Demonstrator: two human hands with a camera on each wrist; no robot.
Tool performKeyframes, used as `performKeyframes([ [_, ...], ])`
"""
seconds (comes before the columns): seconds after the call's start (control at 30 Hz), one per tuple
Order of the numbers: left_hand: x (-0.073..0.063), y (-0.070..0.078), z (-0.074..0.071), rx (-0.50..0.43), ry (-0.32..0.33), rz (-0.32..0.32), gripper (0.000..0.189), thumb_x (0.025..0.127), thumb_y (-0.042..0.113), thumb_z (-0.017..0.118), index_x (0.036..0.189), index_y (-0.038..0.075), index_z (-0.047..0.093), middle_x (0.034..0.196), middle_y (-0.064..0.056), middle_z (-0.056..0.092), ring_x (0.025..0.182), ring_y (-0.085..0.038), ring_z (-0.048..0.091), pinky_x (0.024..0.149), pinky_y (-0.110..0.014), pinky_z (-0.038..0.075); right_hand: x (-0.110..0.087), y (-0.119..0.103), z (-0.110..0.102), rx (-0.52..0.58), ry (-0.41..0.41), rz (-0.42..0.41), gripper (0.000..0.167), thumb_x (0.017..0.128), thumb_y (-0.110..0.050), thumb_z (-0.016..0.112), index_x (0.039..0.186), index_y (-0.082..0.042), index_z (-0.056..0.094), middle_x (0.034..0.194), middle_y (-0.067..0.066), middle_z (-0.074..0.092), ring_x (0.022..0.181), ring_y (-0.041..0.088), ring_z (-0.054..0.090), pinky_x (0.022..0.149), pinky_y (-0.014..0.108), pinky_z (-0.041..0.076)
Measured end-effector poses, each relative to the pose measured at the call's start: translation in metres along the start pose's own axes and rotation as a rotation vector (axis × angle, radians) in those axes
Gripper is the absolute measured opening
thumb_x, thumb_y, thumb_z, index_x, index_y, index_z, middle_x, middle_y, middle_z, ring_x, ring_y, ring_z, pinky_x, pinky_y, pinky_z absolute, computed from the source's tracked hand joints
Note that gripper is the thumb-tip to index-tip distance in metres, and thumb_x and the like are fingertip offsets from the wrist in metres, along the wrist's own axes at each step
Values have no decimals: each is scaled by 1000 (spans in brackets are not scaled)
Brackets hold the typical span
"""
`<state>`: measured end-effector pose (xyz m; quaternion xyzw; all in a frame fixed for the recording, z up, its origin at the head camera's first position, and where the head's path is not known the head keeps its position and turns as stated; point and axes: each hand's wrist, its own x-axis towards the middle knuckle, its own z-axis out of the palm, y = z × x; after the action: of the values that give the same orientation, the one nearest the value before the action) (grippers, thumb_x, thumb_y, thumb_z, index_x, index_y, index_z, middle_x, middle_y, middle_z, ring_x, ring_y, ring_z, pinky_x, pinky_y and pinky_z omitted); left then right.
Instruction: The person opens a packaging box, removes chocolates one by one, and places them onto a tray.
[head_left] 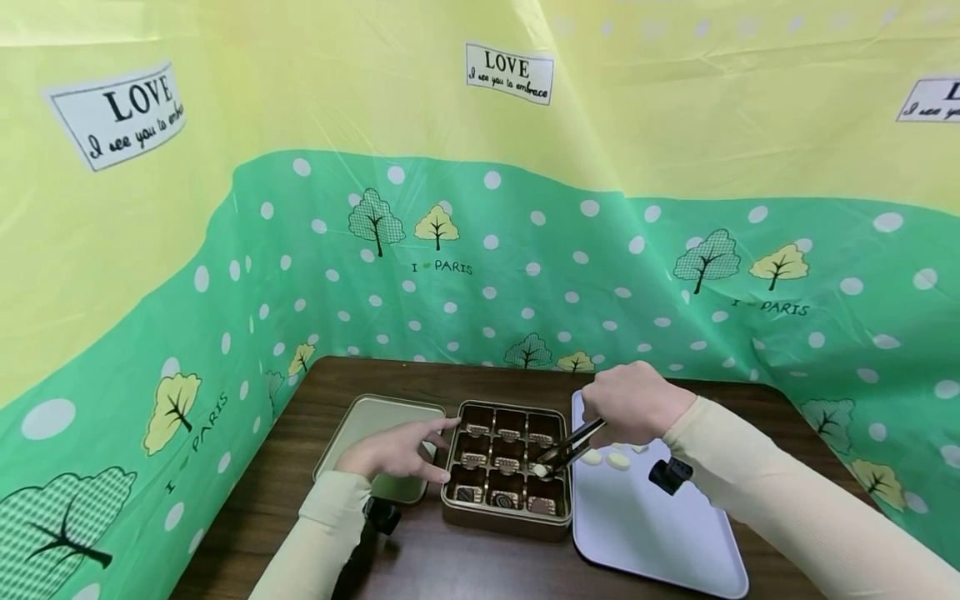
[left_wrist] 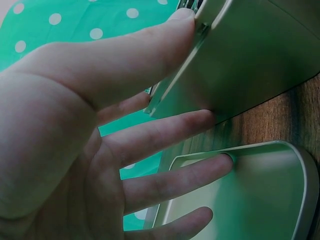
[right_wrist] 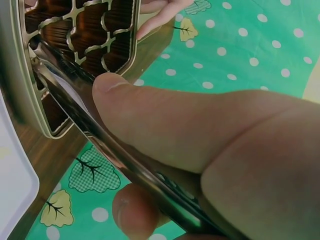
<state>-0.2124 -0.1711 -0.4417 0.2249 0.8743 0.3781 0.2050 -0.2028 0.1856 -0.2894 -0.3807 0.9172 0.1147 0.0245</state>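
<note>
A metal box [head_left: 510, 522] with a brown divided insert stands on the table. Dark chocolates [head_left: 504, 500] lie in its near row. My right hand [head_left: 633, 404] grips a pair of metal tongs [head_left: 577, 442], thumb on one arm and fingers on the other. Their tips reach into the middle compartment of the box's right column, with a small whitish piece [head_left: 540, 471] at them. On the box's left side, my left hand [head_left: 396, 450] touches with spread fingers; its thumb [left_wrist: 170, 37] lies at the rim and the other fingers extend fairly straight.
Right of the box lies a pale tray [head_left: 652, 533], with several whitish pieces [head_left: 618, 461] near my right hand. The shallow box lid [head_left: 397, 408] lies to the left, partly under my left hand. A patterned curtain [head_left: 450, 317] hangs behind the wooden table [head_left: 517, 575].
</note>
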Motion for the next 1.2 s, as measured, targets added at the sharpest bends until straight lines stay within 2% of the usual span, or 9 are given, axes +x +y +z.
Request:
performKeyframes([
  [0.2,-1,0,0,1,-2,2,92,90,25,86,166,16,34,138,-10,66,112,-32,67,90,-45,56,1,0,0,-17,5,-7,27,79,-43,91,66,-33,70,61,-19,55,55,5,47,47,31,43],
  [0.43,0,1,-1,15,0,37,91,90,22,85,165,11,34,137,-13,67,111,-32,68,94,-48,56,3,-1,3,-3,40,-24,22,78,-39,93,68,-35,74,62,-21,58,55,4,47,47,31,43],
  [0.73,0,0,-1,9,0,18,92,90,25,86,165,13,34,137,-12,66,111,-32,68,89,-42,57,3,-1,3,2,21,-11,22,79,-40,92,68,-35,74,61,-20,58,55,4,47,47,31,42],
  [1.2,1,0,0,8,-1,9,92,90,23,85,165,14,34,138,-12,66,109,-29,68,88,-44,57,-2,5,5,15,28,-29,27,83,-40,89,66,-34,69,62,-18,56,56,4,48,47,31,43],
])
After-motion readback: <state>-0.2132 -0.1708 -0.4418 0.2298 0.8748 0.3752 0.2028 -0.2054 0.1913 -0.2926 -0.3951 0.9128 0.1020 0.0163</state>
